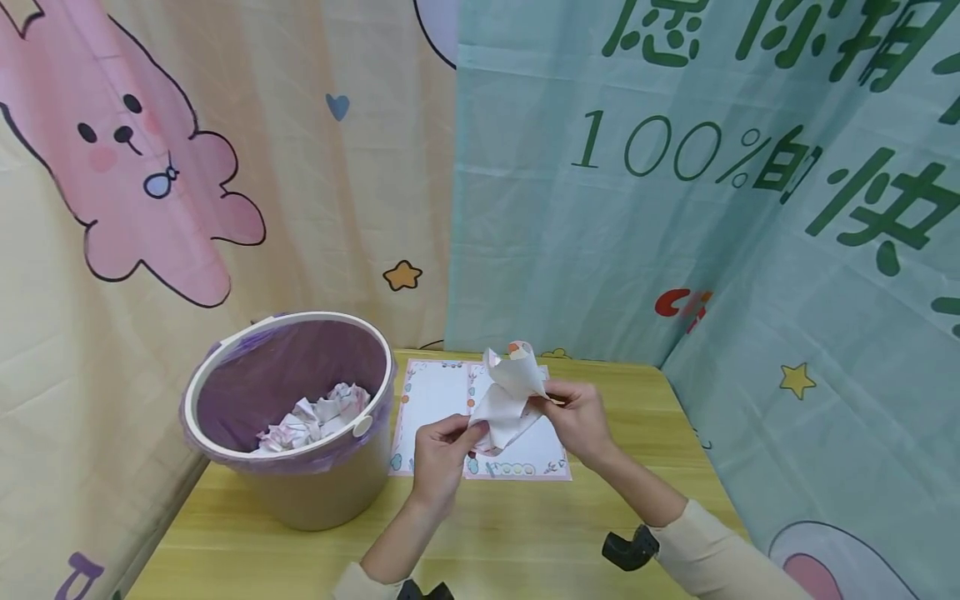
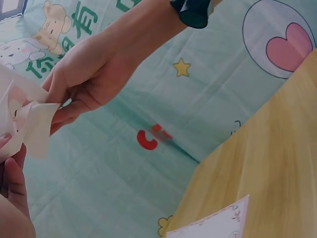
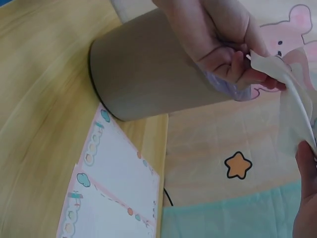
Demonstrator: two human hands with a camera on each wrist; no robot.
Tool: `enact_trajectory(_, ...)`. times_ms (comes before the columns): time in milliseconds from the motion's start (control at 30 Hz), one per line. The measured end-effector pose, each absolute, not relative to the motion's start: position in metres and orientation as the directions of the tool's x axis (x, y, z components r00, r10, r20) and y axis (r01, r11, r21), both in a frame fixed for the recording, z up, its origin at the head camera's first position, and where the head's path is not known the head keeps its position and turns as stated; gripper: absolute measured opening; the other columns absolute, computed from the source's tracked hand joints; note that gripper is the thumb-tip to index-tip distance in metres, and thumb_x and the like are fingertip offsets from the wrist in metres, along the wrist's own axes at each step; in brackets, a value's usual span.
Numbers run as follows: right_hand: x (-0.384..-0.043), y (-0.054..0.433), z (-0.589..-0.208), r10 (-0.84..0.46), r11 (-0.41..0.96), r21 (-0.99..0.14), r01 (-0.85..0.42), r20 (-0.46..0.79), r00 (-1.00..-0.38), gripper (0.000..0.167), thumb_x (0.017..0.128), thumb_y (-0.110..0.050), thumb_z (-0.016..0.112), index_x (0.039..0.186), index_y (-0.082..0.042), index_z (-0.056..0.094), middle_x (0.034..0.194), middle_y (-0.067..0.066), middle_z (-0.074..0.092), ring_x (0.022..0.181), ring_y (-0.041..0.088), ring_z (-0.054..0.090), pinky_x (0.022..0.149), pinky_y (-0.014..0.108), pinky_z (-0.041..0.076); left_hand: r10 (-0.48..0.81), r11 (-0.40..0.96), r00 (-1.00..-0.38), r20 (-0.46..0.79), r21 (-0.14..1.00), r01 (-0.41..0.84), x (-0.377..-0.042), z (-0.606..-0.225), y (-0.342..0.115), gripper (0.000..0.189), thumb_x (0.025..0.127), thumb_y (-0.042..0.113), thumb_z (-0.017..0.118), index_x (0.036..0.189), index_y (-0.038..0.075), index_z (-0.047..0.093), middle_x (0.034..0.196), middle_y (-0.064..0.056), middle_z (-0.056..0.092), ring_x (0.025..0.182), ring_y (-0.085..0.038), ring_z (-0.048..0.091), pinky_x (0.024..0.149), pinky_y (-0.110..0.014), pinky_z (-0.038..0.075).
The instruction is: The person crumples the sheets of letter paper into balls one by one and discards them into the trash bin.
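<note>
Between both hands a sheet of paper point(image 1: 504, 408), partly folded and curling at its top, is held up above the table. My left hand point(image 1: 442, 458) pinches its lower left edge between thumb and fingers. On the right side my right hand point(image 1: 579, 417) pinches the other edge. In the left wrist view the paper point(image 2: 40, 126) bends between the two hands, its pink printed side partly showing. Beneath it on the table lie two flat white sheets point(image 1: 435, 408) with pink borders and small printed drawings, side by side, the right one partly hidden by the hands and held paper.
A beige bin point(image 1: 318, 500) with a purple liner and a white rim stands at the left of the table point(image 1: 510, 542). Several crumpled papers point(image 1: 318, 419) lie inside it. Printed curtains point(image 1: 360, 192) hang close behind the table and along its right side.
</note>
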State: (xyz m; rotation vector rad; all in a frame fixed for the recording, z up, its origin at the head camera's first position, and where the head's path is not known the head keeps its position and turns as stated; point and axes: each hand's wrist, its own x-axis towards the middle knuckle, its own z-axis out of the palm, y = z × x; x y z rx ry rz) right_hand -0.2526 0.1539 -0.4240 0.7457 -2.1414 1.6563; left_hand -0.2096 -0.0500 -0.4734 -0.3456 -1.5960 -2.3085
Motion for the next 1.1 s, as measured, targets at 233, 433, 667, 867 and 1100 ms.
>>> enact_trajectory(233,-0.245,0.16,-0.426,-0.384,0.17,-0.836,-0.522,0.431,-0.816,0.014,0.094,0.008,0.069,0.105,0.007,0.079,0.103,0.019,0.075,0.079,0.011,0.068,0.066,0.024,0.058,-0.073,-0.316,-0.904,0.421,0.85,0.421,-0.224,-0.462,-0.06,0.007,0.087,-0.011,0.074,0.092,-0.017,0.073,0.082,-0.003,0.074,0.068,-0.009,0.063,0.058,-0.018,0.052)
enact_trajectory(433,-0.232,0.156,-0.432,-0.424,0.078,-0.872,-0.483,0.41,-0.808,0.017,0.099,0.01,0.061,0.108,0.014,0.074,0.107,0.021,0.074,0.078,0.01,0.061,0.067,0.024,0.052,-0.006,-0.384,-0.94,0.341,0.867,0.317,-0.236,-0.461,-0.058,0.011,0.086,-0.015,0.073,0.09,-0.006,0.078,0.081,-0.001,0.073,0.063,-0.008,0.058,0.053,-0.017,0.047)
enact_trajectory(667,-0.231,0.149,-0.431,-0.424,0.027,-0.889,-0.457,0.404,-0.81,0.019,0.1,0.007,0.061,0.112,0.016,0.072,0.108,0.014,0.075,0.095,0.016,0.069,0.078,0.029,0.059,-0.022,-0.37,-0.956,0.294,0.885,0.281,-0.239,-0.462,-0.063,0.026,0.082,-0.013,0.078,0.105,-0.017,0.068,0.084,-0.004,0.064,0.074,-0.013,0.06,0.063,-0.021,0.053)
enact_trajectory(867,-0.235,0.159,-0.431,-0.514,0.018,-0.925,-0.38,0.317,-0.797,0.018,0.1,0.005,0.062,0.109,0.016,0.072,0.107,0.004,0.074,0.089,0.017,0.062,0.07,0.027,0.056,0.225,-0.348,-0.938,0.263,0.921,0.175,-0.238,-0.465,-0.075,0.046,0.087,-0.014,0.073,0.131,-0.015,0.059,0.118,-0.013,0.066,0.107,-0.02,0.063,0.08,-0.024,0.057)
enact_trajectory(1100,-0.237,0.163,-0.431,-0.549,0.004,-0.957,-0.292,0.242,-0.8,0.02,0.1,0.002,0.061,0.111,0.017,0.071,0.11,0.003,0.073,0.092,0.018,0.06,0.072,0.028,0.055,0.382,-0.308,-0.875,0.298,0.934,0.184,-0.238,-0.463,-0.082,0.045,0.091,-0.003,0.076,0.132,-0.016,0.06,0.122,-0.016,0.07,0.102,-0.02,0.067,0.078,-0.027,0.059)
